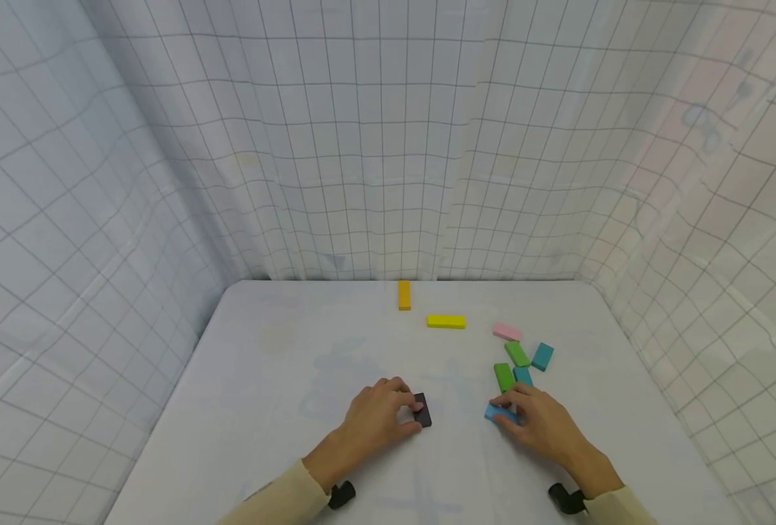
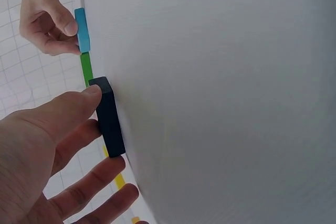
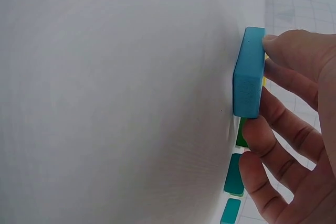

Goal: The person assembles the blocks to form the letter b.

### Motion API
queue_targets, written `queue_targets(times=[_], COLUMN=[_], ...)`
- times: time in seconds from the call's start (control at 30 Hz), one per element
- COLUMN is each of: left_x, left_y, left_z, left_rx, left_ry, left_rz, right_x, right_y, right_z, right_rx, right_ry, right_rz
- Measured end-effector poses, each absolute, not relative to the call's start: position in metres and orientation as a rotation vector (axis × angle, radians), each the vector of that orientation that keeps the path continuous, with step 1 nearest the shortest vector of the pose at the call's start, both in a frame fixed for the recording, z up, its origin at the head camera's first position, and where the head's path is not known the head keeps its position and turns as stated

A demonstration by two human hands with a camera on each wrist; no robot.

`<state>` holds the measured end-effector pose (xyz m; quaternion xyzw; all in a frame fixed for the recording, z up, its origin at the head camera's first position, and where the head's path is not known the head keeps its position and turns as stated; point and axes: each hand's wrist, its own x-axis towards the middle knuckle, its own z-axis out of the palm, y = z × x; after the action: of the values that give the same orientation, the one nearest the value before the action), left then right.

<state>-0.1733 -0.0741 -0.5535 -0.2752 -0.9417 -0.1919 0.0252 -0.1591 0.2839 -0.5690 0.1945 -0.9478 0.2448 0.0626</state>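
My left hand (image 1: 376, 414) pinches a black rectangular block (image 2: 111, 121) on the white tabletop. In the left wrist view the thumb (image 2: 79, 103) presses one end of it, and the other fingers spread along its far side. To the right, my right hand (image 1: 545, 426) holds a light blue block (image 3: 249, 72) between thumb and fingers, low at the table surface. Just beyond that hand lie a green block (image 1: 504, 378) and a teal-blue block (image 1: 522, 375), side by side. The fingers partly cover the light blue block in the head view.
Farther back are another green block (image 1: 517, 354), a teal block (image 1: 542, 356) and a pink block (image 1: 507, 332). A yellow block (image 1: 446, 321) lies crosswise near the middle, with an orange block (image 1: 404, 295) at the back edge. Gridded white curtains (image 1: 401, 146) enclose the table (image 1: 276, 379).
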Motion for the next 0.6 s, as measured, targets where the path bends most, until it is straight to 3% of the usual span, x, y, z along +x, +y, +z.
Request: queue_targets(times=[0.6], left_x=[-0.173], left_y=[-0.095], left_z=[-0.549], left_rx=[-0.837], left_ry=[-2.960], left_rz=[-0.678], right_x=[-0.157], right_y=[0.282], right_z=[-0.564], right_rx=[0.571], right_ry=[-2.890], right_rz=[0.784])
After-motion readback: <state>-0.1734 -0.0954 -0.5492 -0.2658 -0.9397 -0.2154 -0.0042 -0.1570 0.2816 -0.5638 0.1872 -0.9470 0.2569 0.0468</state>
